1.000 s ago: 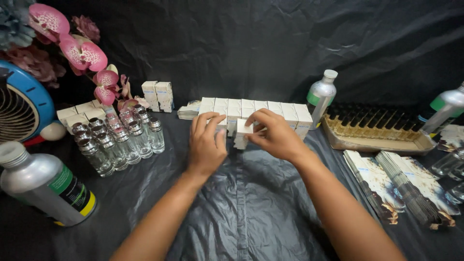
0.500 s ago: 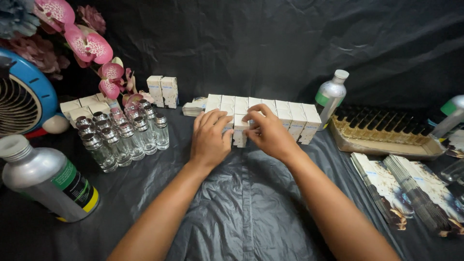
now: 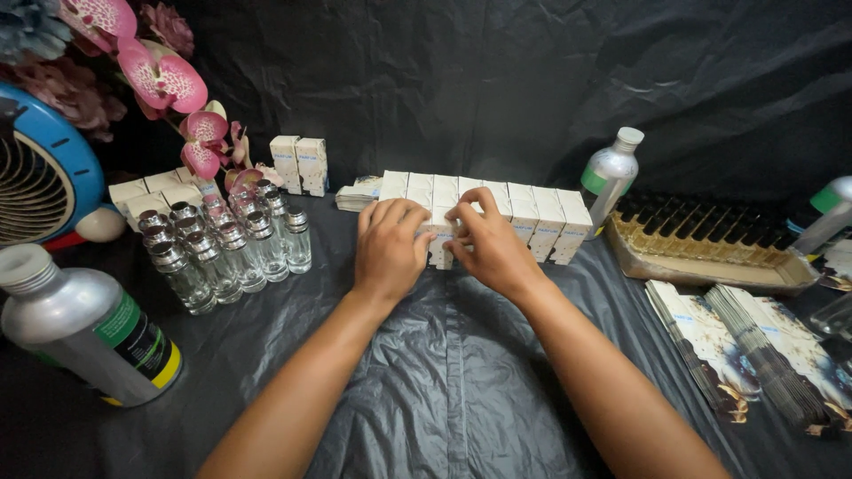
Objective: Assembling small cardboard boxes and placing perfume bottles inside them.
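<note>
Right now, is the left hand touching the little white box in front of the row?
Touching. The head view shows the left hand with its fingers curled against the small white box, while the right hand pinches it from the other side, no gap visible.

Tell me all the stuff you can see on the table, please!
small box: one, white, front centre, between both hands
box row: several, white, centre back
glass vials: a cluster, clear with silver caps, left
boxes: two upright, white, back left
metal bottle: one, silver, front left
capped bottle: one, silver, right of row
tray: one, tan, holding dark-capped vials, right
flat cartons: two stacks, front right
fan: one, blue, far left
flowers: pink, back left
sheet: black, covering table
left hand: on small box
right hand: on small box
</note>
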